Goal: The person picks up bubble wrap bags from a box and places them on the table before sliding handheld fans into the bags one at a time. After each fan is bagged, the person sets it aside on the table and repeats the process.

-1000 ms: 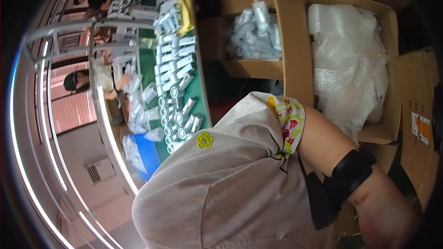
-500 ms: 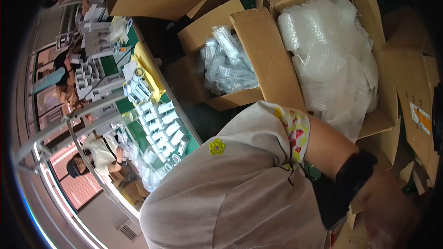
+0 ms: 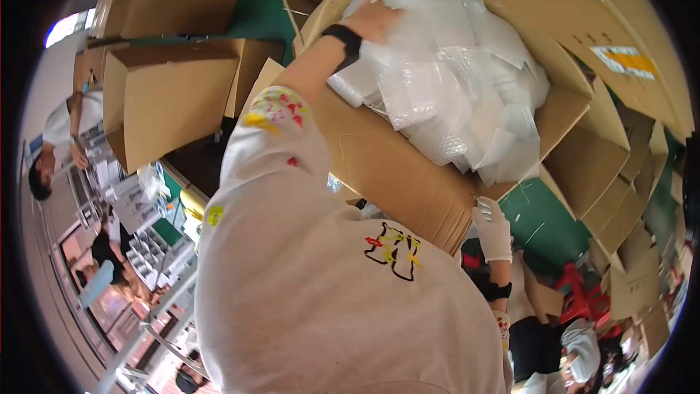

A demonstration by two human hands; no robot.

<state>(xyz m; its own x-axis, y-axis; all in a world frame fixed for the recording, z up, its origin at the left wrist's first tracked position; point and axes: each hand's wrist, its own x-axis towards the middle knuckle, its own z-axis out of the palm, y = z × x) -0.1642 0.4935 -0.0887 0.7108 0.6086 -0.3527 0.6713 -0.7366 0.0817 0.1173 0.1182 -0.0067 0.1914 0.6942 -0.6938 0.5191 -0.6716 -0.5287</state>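
The left hand (image 3: pixel 375 20), bare, reached into the far left part of a large cardboard box (image 3: pixel 397 171) and lay against a heap of clear bubble wrap (image 3: pixel 467 106); whether its fingers had closed on a sheet could not be told. The bubble wrap filled the box and rose about its rim in loose, overlapping pieces. The right hand (image 3: pixel 493 232), in a white glove, was at the near right corner of the same box, its fingertips by the cardboard edge; whether they gripped it could not be told. The two hands were well apart, with the near wall of the box between them. A black band (image 3: pixel 345 47) circled the left wrist, and a similar dark band (image 3: pixel 499 291) the right. On the far right, a raised flap bore an orange-and-white label (image 3: pixel 627 63). Other open cartons (image 3: pixel 594 157) stood to the right over a green floor (image 3: pixel 547 222), with red plastic stools (image 3: pixel 581 298) nearer. To the left stood another open box (image 3: pixel 179 98); beyond it, a co-worker (image 3: pixel 69 120) stood beside a worktop bearing small white boxes (image 3: pixel 152 254).
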